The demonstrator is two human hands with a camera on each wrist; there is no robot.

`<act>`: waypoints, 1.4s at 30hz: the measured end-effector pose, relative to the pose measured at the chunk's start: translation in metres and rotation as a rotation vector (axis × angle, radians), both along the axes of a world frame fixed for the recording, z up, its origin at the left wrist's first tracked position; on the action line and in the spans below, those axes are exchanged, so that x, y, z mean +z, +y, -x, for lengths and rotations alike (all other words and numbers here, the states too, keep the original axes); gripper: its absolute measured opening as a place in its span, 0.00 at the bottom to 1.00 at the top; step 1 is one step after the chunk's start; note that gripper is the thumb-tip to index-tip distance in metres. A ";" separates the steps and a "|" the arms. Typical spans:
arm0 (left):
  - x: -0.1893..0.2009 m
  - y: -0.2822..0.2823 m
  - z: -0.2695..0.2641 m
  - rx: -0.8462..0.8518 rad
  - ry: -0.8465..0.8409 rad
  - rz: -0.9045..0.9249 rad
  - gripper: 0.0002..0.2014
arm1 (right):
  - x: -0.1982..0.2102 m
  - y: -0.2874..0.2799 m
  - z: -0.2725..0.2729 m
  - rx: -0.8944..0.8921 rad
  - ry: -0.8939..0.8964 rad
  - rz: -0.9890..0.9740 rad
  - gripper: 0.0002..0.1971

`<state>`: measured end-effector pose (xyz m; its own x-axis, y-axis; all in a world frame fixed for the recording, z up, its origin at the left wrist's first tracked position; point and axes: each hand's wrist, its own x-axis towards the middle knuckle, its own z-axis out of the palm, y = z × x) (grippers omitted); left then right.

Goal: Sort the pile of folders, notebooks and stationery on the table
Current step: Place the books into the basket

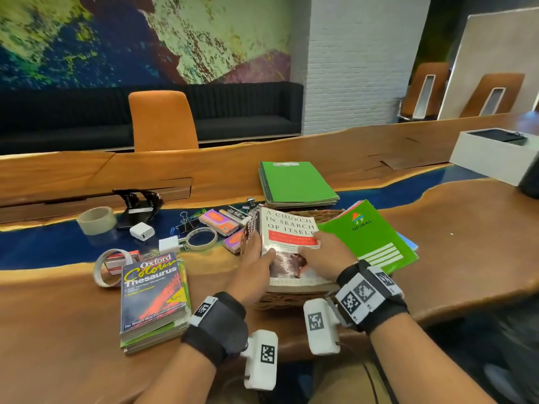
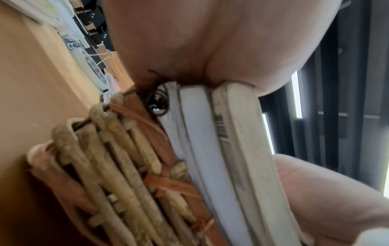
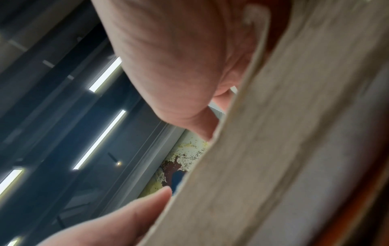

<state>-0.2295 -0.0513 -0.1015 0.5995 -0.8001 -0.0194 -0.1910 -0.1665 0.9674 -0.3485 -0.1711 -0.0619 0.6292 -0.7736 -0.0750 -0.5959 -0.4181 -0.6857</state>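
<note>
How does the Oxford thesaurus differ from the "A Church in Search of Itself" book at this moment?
The Oxford thesaurus has a dark cover with yellow and red lettering; the Church book has a pale cover with a red band. The thesaurus tops a stack on the bare table, untouched; the Church book tops books in a wicker basket, with the left hand at its left edge and the right hand on its cover. Both are paperbacks lying face up.

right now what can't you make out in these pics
- Head view: the basket interior, covered by the church book.
- Head view: the book's cover middle, under the left hand and right hand.
- Head view: what lies under the green spiral notebook; only edges show.
- Left wrist view: titles of the stacked books; only page edges show.
- Right wrist view: the page block, blurred.
</note>
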 end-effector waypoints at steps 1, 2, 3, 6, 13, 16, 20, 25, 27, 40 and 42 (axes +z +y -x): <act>0.002 0.000 0.001 -0.004 0.000 0.006 0.37 | 0.001 0.000 0.001 0.017 -0.010 0.006 0.08; 0.005 0.002 0.003 -0.009 0.000 0.007 0.35 | 0.001 0.001 0.001 0.024 -0.030 0.008 0.09; 0.008 0.003 0.005 -0.011 -0.001 0.010 0.34 | 0.000 0.002 0.002 0.023 -0.045 0.010 0.10; 0.011 0.005 0.005 0.008 0.032 0.035 0.32 | -0.003 0.008 0.000 -0.005 -0.069 0.060 0.16; 0.012 0.009 -0.002 -0.020 0.030 0.030 0.25 | 0.010 0.024 -0.003 0.044 0.347 0.342 0.16; 0.019 0.017 -0.001 -0.007 0.021 0.044 0.29 | 0.023 0.032 -0.007 0.022 0.326 0.370 0.19; 0.038 0.035 -0.005 0.138 0.010 0.105 0.26 | 0.035 0.057 -0.024 0.059 0.051 0.429 0.21; 0.051 0.070 -0.043 0.342 -0.111 0.157 0.24 | 0.049 0.119 -0.069 0.250 -0.389 0.264 0.12; 0.049 0.091 -0.065 0.444 -0.129 0.124 0.20 | 0.044 0.140 -0.093 0.308 -0.410 0.142 0.11; -0.015 0.164 -0.116 0.650 0.129 -0.267 0.07 | -0.035 0.162 -0.150 0.286 -0.092 -0.447 0.12; -0.020 0.164 -0.117 0.647 0.193 -0.231 0.08 | -0.039 0.160 -0.147 0.224 -0.101 -0.530 0.15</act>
